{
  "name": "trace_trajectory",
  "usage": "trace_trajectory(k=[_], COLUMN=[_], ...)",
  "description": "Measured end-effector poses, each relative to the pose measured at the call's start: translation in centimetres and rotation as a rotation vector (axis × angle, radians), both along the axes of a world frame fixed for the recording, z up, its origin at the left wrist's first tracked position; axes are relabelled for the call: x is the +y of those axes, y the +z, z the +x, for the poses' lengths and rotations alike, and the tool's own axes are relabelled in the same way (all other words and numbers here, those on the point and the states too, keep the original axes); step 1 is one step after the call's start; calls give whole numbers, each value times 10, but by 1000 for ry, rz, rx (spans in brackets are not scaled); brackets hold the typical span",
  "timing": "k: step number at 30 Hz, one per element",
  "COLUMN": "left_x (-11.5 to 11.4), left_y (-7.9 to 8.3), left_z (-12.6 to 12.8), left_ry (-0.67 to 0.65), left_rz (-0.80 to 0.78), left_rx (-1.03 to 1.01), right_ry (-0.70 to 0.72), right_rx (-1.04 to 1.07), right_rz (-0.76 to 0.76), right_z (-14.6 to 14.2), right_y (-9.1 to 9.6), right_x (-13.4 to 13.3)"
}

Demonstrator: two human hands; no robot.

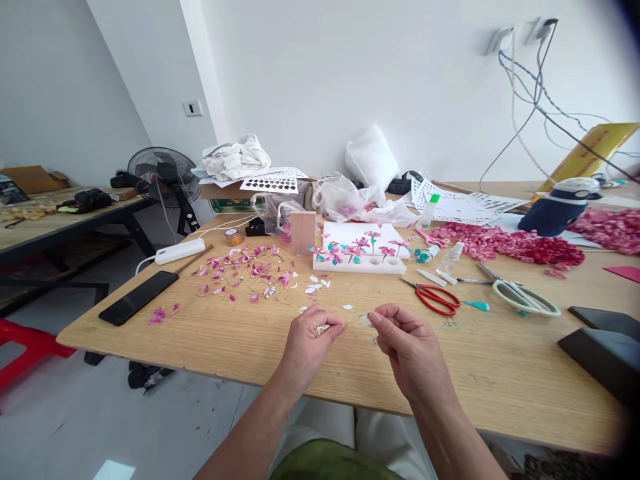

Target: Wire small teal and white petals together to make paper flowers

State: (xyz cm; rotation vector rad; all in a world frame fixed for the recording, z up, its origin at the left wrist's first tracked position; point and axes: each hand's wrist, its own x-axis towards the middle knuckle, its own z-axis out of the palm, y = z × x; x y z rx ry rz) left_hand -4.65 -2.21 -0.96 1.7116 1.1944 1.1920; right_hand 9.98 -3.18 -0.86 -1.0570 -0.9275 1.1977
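Near the front edge of the table, my left hand [311,347] is closed in a pinch, thumb against forefinger. A thin strand [356,320], wire or thread, seems to run from it to my right hand [410,350]. That hand pinches the strand's other end; a small pale piece [367,321] shows beside its fingertips, and whether it is held I cannot tell. Loose white petals [313,289] lie just beyond my hands. Behind them, pink flowers [387,251] with teal parts stand in a white foam block [350,266].
Pink petals on thin stems [255,267] are scattered left, near a phone [140,297]. To the right lie red-handled scissors [435,299], larger pale-handled scissors [525,297] and a clear bottle [451,259]. A dark blue flask [553,212] stands by heaped pink pieces [515,247].
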Motion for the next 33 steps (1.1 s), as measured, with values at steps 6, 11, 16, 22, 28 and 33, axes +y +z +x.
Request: trace_trajectory(k=[6,11,16,22,28,33], left_x=[-14,-25,-18,-19,-18,-16], left_y=[18,33,23,17,16,15], left_z=[-5,8,19,23,26,22], left_ry=[186,75,-121,-124,-87,-52], left_rz=[293,232,-111,-231,-243,-122], left_rx=[39,-133,-166,-370,-322,-186], right_ry=[-50,-79,-75,-115,-125,-135], right_rx=[-152,-301,-299,-220,-196,-214], right_rz=[66,135,157,156,183,183], right_z=[1,-1,-3,-4,-5,-6], right_y=[-3,-4,-4,-4,-7,-10], right_x=[-1,-7,-13,-15,-16,-16])
